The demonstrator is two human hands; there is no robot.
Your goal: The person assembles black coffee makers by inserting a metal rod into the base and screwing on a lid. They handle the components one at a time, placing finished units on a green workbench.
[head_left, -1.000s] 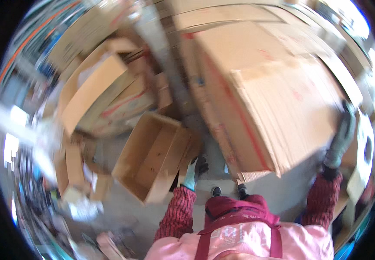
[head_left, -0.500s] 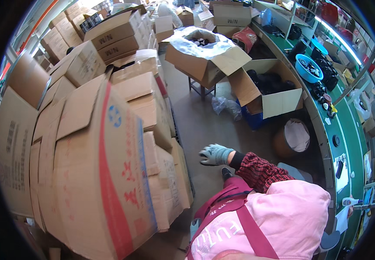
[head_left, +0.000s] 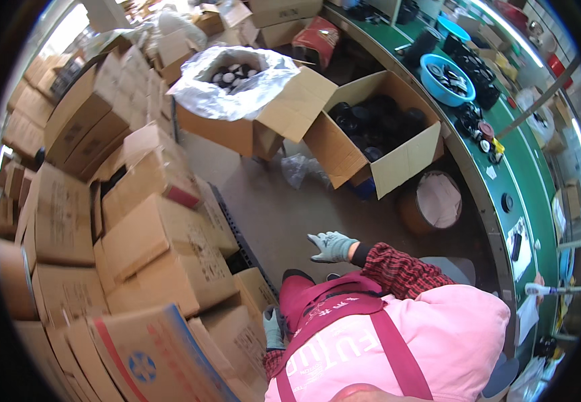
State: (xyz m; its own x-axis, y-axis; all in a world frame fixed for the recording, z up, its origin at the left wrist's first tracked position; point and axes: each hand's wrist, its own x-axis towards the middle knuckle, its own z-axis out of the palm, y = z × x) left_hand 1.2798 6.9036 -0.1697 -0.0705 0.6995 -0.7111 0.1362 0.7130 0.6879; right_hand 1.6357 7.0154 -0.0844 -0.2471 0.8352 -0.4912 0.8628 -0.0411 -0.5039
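My right hand (head_left: 334,246), in a grey-green work glove, is held out before my body above the floor. Its fingers are apart and it holds nothing. My left hand (head_left: 273,328), gloved alike, hangs low beside my thigh, close to the stacked cartons (head_left: 169,254). Its fingers look loosely stretched, with nothing seen in them. Ahead stands an open carton lined with a clear plastic bag (head_left: 200,94), holding small dark and pale round parts (head_left: 235,79). Right of it, another open carton (head_left: 408,157) holds black round parts (head_left: 387,120).
Cartons crowd my left side, one with a red and blue stripe (head_left: 146,348). A green workbench (head_left: 511,177) curves along the right, bearing a blue basin (head_left: 431,84) of parts. A round drum (head_left: 411,208) and a crumpled plastic bag (head_left: 297,169) stand on the floor (head_left: 257,194).
My view has moved forward, so the open cartons are nearer and the striped carton has slid down the picture. My left hand shows more fully now. The right hand stays raised and empty.
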